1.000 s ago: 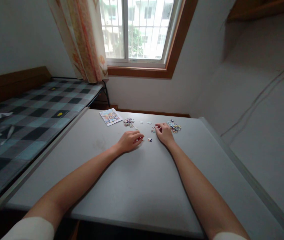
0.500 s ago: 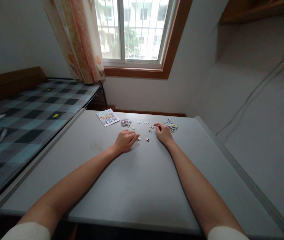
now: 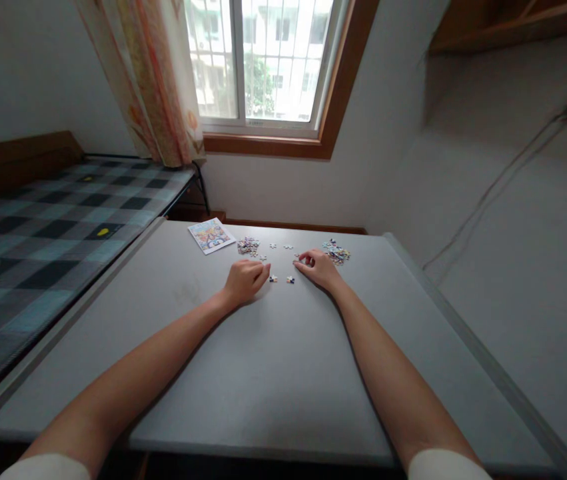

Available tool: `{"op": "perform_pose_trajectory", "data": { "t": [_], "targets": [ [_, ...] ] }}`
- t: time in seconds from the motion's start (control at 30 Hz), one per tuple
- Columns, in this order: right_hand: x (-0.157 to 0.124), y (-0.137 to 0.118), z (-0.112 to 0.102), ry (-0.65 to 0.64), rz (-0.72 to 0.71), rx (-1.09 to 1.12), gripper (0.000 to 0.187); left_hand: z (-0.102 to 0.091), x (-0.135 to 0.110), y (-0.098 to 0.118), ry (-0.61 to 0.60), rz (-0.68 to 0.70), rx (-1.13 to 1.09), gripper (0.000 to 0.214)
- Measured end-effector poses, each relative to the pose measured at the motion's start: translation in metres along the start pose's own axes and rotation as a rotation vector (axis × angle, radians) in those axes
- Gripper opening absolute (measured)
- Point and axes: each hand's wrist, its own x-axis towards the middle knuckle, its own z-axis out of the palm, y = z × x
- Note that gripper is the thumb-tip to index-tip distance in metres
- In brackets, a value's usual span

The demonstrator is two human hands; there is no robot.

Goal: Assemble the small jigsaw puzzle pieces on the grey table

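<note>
Both my arms reach over a grey table towards small jigsaw pieces at its far end. My left hand rests on the table with its fingers curled, close to two loose pieces. My right hand lies just right of them, its fingertips pinched on a small piece that is too small to make out well. A heap of pieces lies beyond my left hand, and a second heap beside my right. A picture card lies at the far left.
A bed with a checked cover runs along the table's left edge. Beyond the table are a window with a curtain and a wall on the right with a cable.
My right hand has slid a little left towards the loose pieces in the middle. The view has drifted, so everything sits slightly further left in the picture.
</note>
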Motion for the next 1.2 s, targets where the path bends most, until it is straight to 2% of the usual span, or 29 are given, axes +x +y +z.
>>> {"op": "perform_pose_trajectory", "data": {
  "t": [0.27,0.8,1.03,1.2],
  "targets": [
    [0.0036,0.0054,0.002,0.027,0.051,0.044,0.017,0.0001,0.0007,0.0004,0.007,0.019,-0.006,0.048],
    [0.0019,0.0034,0.0011,0.084,0.032,0.012,0.016,-0.0011,0.0021,0.002,-0.003,0.018,-0.012,0.048],
    [0.0018,0.005,0.0038,0.083,0.039,0.002,0.022,0.0006,0.001,0.0011,-0.017,0.021,0.001,0.048],
    [0.001,0.0071,0.0074,0.109,0.003,-0.145,0.034,0.0006,0.0011,0.0012,-0.039,0.022,-0.007,0.048]
  ]
}}
